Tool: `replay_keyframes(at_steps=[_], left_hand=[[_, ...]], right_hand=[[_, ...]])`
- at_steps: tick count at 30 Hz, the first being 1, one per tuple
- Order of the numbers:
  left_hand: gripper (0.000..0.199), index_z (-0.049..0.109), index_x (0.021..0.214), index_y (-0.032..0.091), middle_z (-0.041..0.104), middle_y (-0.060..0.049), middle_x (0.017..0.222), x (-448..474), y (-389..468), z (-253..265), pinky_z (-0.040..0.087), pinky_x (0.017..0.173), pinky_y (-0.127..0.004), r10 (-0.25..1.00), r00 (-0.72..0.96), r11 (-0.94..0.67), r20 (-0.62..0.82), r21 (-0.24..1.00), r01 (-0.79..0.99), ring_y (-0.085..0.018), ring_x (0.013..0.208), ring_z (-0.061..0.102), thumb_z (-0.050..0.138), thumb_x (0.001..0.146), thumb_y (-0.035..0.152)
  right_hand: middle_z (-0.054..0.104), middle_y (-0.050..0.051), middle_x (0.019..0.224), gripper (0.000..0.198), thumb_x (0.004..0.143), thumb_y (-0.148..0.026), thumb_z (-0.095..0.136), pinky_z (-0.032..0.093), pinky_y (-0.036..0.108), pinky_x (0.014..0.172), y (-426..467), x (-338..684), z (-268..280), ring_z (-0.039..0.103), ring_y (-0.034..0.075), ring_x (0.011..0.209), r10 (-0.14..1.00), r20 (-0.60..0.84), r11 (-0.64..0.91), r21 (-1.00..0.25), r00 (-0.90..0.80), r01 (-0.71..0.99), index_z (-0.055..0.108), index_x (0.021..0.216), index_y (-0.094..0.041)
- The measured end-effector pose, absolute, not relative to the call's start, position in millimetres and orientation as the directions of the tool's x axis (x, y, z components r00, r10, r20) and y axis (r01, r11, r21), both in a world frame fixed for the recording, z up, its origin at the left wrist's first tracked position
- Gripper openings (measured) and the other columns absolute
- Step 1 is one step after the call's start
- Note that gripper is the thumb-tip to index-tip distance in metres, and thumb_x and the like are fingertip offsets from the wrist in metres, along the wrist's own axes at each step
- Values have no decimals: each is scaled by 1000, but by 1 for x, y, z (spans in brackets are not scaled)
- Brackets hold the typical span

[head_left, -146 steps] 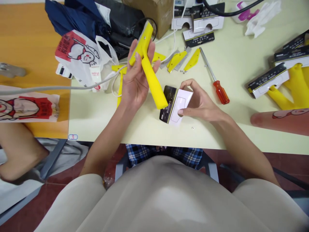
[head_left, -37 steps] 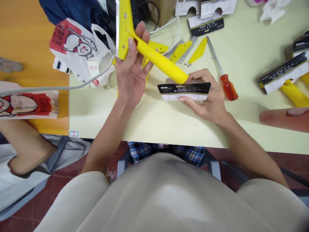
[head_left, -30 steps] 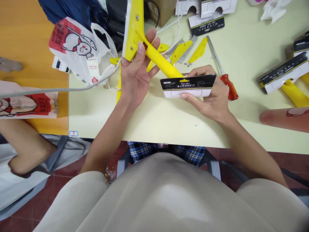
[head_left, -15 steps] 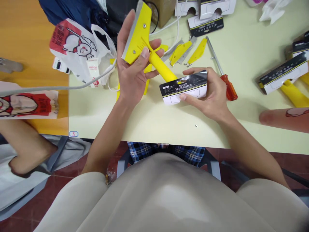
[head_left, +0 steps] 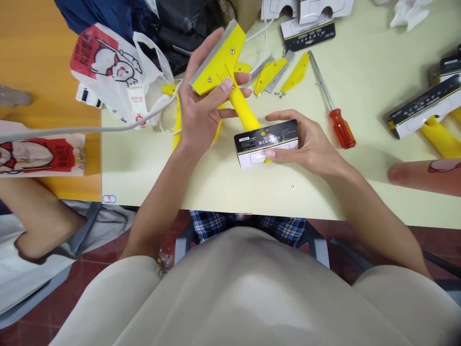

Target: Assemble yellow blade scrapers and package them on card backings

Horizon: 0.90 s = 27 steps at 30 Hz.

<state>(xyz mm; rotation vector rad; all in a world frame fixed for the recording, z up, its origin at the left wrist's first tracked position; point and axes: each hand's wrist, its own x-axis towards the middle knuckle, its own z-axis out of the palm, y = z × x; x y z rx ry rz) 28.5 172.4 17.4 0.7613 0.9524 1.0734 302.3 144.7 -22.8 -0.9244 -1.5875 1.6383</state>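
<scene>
Scraper hangs over the bench, its long axis slanting from the head, by the left hand, down and rightward to the card. Yellow shows below the card too; whether the handle runs through or behind it is unclear. The left hand, nearer the head, grips with thumb atop and fingers half curled; the right hand pinches the card, forefinger outstretched.

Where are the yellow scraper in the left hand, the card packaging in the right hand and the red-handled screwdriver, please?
Yellow scraper (head_left: 221, 67): head view, on its wide yellow blade holder.
Card packaging (head_left: 255, 142): head view, on its black printed panel.
Red-handled screwdriver (head_left: 342, 129): head view, on its handle.
</scene>
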Motion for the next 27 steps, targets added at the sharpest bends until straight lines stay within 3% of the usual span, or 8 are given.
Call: replay_keyframes(at_steps=[3,7,10,13,16,19,24,27], left_hand=[[89,47,178,62,89,7,133,31,169,24,69,116,-48,976,121,208,-181,937,-280,-37,173,56,89,101,45],[89,48,179,55,90,5,132,31,168,29,71,115,-46,967,116,249,-226,934,-258,-38,171,60,90,101,45],[71,58,171,50,91,7,131,33,169,24,68,122,-45,977,90,212,-194,938,-274,-35,174,57,86,106,48],[54,68,160,48,90,8,134,38,170,19,70,118,-47,986,31,166,-164,951,-262,-34,169,62,80,108,54],[56,68,159,53,91,6,134,44,168,21,74,114,-51,978,16,205,-206,955,-217,-35,164,68,81,104,58],[52,72,152,51,92,3,131,50,166,26,76,112,-51,980,-27,187,-196,964,-190,-35,158,74,83,101,57],[73,59,171,56,92,5,132,50,166,26,76,113,-45,962,16,266,-272,928,-262,-33,156,75,84,103,54],[73,61,171,56,92,4,129,47,167,24,76,114,-45,959,36,282,-282,925,-255,-33,156,75,86,102,53]], right_hand=[[83,4,116,89,80,-60,109,76,30,76,143,301,-17,84,17,86,836,-73,-77,-997,-544,16,64,148,-24],[83,4,116,87,81,-60,108,76,31,73,141,299,-12,82,16,82,829,-88,-98,-995,-553,12,64,147,-24],[82,3,115,84,80,-59,108,74,30,71,141,298,-10,82,16,85,824,-71,-79,-997,-561,10,65,143,-24],[82,3,113,84,78,-60,109,72,28,72,142,299,-8,80,16,88,837,-44,-18,-998,-546,53,67,140,-24],[81,3,110,87,76,-60,110,71,27,71,141,299,-8,78,14,85,841,-41,4,-997,-539,81,67,142,-25],[81,2,108,89,77,-61,109,72,28,72,140,299,-10,78,15,84,830,-45,-4,-997,-556,73,65,146,-26],[81,2,107,88,77,-61,110,71,26,72,141,302,-8,77,13,85,825,-54,1,-995,-562,97,68,146,-26],[80,2,106,86,76,-60,111,70,25,71,142,305,-2,75,13,83,812,-52,8,-995,-581,99,71,144,-23]])
